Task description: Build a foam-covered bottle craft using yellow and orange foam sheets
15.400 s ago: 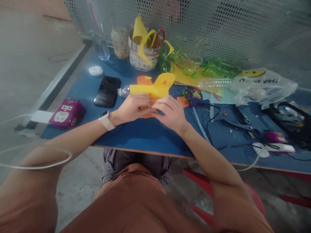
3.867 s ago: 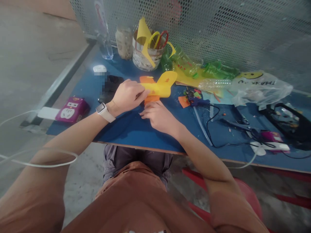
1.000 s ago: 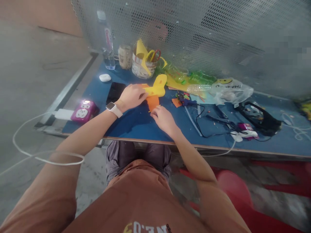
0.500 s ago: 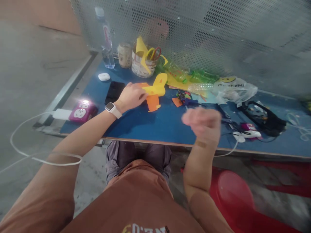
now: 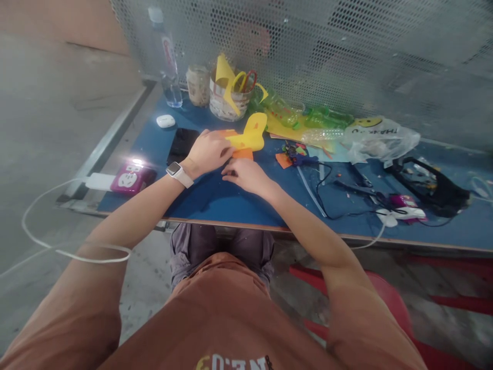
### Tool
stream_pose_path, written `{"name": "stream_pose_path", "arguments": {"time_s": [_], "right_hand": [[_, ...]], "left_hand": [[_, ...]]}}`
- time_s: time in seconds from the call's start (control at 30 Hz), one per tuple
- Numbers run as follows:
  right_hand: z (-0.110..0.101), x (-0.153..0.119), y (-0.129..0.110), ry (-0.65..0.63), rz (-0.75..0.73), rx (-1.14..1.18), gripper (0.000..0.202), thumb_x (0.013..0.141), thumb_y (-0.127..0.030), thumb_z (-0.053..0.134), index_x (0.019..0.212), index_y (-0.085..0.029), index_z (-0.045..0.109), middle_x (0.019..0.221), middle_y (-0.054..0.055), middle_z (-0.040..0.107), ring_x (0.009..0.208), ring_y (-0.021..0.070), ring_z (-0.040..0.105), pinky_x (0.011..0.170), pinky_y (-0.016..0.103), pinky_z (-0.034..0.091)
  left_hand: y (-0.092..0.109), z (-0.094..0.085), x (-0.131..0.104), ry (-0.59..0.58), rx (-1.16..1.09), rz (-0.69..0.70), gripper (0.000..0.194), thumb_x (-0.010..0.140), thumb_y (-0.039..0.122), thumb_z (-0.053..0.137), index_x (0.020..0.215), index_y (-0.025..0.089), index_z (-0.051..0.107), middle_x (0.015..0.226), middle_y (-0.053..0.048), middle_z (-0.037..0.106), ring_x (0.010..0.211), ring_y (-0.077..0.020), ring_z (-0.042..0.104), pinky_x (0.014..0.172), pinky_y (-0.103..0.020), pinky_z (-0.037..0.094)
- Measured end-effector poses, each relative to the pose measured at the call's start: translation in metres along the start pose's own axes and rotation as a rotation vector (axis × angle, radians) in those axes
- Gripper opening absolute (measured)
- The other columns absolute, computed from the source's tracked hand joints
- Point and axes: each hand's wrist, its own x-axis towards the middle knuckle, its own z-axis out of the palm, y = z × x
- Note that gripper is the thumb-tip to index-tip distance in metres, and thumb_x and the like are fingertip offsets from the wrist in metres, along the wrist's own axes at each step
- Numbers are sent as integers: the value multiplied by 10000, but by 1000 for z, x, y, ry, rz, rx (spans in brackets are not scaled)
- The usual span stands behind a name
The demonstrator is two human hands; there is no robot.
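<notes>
1. The left hand [image 5: 208, 151] clasps the yellow paper model [image 5: 251, 140] by its left end, probably steadying it, right of the phone [image 5: 180, 144].
2. The right hand [image 5: 249, 176] curls near its orange flap [image 5: 243, 153]; whether it pinches anything, I cannot tell.

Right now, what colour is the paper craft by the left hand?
The paper craft is yellow and orange, head view.

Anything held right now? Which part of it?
Left hand: yellow paper model, by its left end. Right hand: at the orange flap; whether its fingers grip anything can't be told.
</notes>
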Motion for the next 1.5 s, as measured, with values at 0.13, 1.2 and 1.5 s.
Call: {"name": "stream_pose_path", "arguments": {"time_s": [0.13, 1.2, 1.5], "right_hand": [[4, 7, -7, -18, -26, -89, 122, 1131, -231, 776, 1119, -210, 896, 1233, 83, 860, 1090, 259, 762, 906, 359, 510], [-15, -94, 27, -87, -220, -13, 410, 1161, -261, 583, 1485, -192, 824, 1463, 187, 779, 1354, 355, 709, 1226, 572, 568], [-10, -89, 21, -150, -314, -294, 413, 1184, -273, 571, 1513, -194, 809, 1425, 185, 772, 1240, 338, 702, 1059, 505, 570]], "left_hand": [[-1, 1, 0, 8, -34, -4, 345, 1094, 323, 598, 859, 187, 811, 941, -178, 810, 1057, -394, 758, 1044, -599, 558], [0, -2, -1, 8, -32, -14, 377, 1114, 340, 573, 799, 202, 729, 856, -143, 771, 997, -361, 720, 1043, -590, 553], [-1, 0, -2, 39, -15, 8, 393, 1101, 330, 546, 757, 215, 697, 772, -134, 732, 937, -350, 698, 1006, -583, 569]]}}
